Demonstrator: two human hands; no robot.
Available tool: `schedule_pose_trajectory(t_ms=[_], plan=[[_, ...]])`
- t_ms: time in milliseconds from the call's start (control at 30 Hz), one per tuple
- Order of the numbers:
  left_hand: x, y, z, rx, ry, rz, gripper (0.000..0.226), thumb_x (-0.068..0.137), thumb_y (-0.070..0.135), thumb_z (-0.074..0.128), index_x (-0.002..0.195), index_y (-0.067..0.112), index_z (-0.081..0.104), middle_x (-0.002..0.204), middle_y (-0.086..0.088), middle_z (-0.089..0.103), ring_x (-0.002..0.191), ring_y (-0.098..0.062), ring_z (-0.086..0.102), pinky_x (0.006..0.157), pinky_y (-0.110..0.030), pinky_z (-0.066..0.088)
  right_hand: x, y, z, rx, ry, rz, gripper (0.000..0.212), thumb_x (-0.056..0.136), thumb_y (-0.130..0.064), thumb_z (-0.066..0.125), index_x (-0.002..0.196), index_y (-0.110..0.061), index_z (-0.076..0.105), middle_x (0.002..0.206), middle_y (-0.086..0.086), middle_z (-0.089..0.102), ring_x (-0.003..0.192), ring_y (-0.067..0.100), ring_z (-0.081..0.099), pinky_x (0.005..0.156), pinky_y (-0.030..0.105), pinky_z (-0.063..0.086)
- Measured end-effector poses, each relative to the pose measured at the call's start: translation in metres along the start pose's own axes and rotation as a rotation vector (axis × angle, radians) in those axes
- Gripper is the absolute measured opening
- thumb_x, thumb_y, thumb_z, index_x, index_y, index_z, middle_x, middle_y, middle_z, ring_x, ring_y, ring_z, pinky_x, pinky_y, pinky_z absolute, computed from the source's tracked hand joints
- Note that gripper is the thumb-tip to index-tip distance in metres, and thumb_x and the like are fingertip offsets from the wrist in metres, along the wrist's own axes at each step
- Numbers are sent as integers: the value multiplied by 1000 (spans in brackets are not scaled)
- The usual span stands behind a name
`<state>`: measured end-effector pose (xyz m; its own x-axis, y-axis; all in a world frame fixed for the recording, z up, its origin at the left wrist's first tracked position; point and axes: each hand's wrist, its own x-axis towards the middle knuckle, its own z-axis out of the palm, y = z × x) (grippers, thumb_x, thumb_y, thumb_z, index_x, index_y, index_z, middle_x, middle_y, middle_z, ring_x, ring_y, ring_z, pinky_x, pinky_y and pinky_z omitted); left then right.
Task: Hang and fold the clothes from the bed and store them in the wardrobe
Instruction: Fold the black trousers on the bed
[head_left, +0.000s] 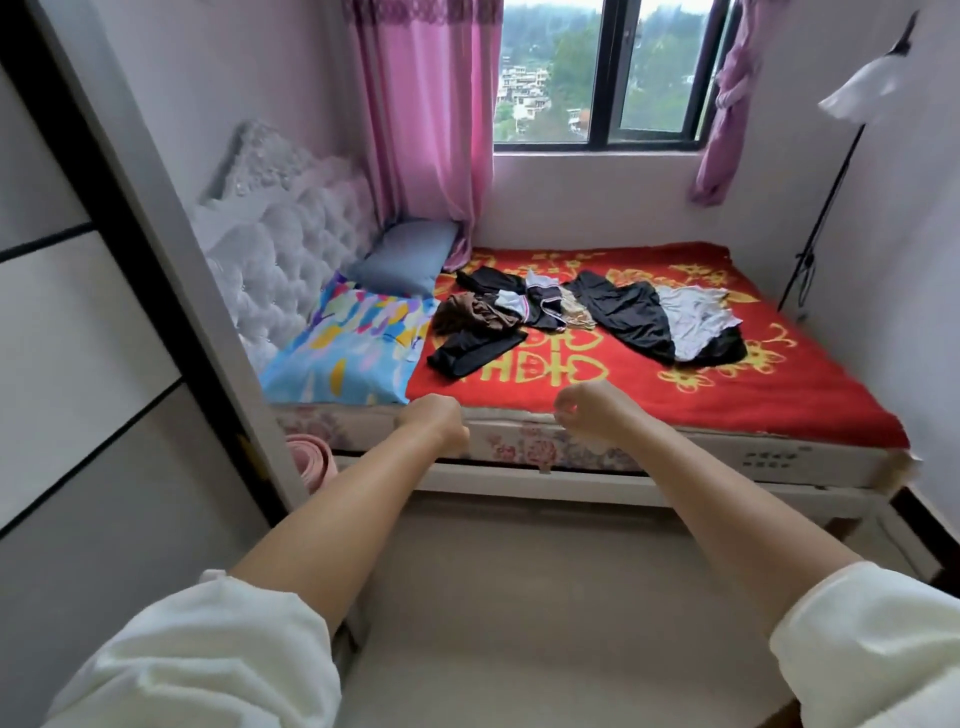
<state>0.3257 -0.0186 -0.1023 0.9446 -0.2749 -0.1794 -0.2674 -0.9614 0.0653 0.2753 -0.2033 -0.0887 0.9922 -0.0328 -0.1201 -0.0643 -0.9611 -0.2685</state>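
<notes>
Clothes (582, 317) lie in two loose heaps in the middle of the bed (675, 415), on its red blanket (753, 384): dark, brown and white pieces overlap, so an exact count is hard to make. Two pillows sit at the head end, one grey-blue (405, 257), one patterned (353, 353). Two bare forearms reach toward the bed's near edge. The left hand (434, 423) and the right hand (589, 410) are both curled into fists with nothing in them, apart from the clothes. The wardrobe (78, 312) is cut off at the left; only its sliding door panels show.
</notes>
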Motion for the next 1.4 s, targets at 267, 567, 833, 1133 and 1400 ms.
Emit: schedule_pose_trajectory(t_ms=[267, 567, 833, 1133, 1400], plan=[[167, -19, 5, -2, -61, -18, 29, 94, 26, 40, 110, 10, 58, 112, -7, 58, 102, -25, 55, 73, -29, 40, 140, 56, 11, 165, -99, 69, 28, 94, -19, 48, 114, -5, 62, 112, 9, 65, 99, 20, 61, 88, 31, 51], [378, -18, 13, -13, -197, -110, 32, 91, 27, 45, 116, 10, 57, 120, -8, 56, 109, -26, 54, 81, -30, 43, 347, 145, 12, 217, -218, 164, 31, 96, -16, 44, 120, -4, 59, 120, 9, 60, 105, 21, 57, 89, 28, 47], [531, -54, 18, -47, -270, -233, 30, 90, 19, 41, 112, 6, 56, 118, -11, 56, 105, -27, 54, 80, -31, 42, 518, 162, 32, 190, -390, 155, 31, 96, -18, 42, 118, -4, 59, 117, 9, 61, 100, 24, 59, 78, 29, 48], [720, -106, 93, -216, -431, -281, 34, 91, 26, 44, 117, 5, 53, 124, -15, 54, 113, -32, 52, 89, -35, 42, 689, 170, 107, 161, -609, 285, 32, 95, -14, 38, 110, 3, 61, 111, 16, 63, 80, 21, 52, 63, 28, 39], [848, -116, 175, -630, -495, -493, 61, 89, 38, 56, 135, 2, 36, 137, -16, 44, 124, -33, 44, 95, -36, 42, 779, 180, 179, 138, -825, 372, 33, 94, -12, 37, 117, 0, 57, 118, 14, 60, 107, 28, 57, 92, 40, 48]])
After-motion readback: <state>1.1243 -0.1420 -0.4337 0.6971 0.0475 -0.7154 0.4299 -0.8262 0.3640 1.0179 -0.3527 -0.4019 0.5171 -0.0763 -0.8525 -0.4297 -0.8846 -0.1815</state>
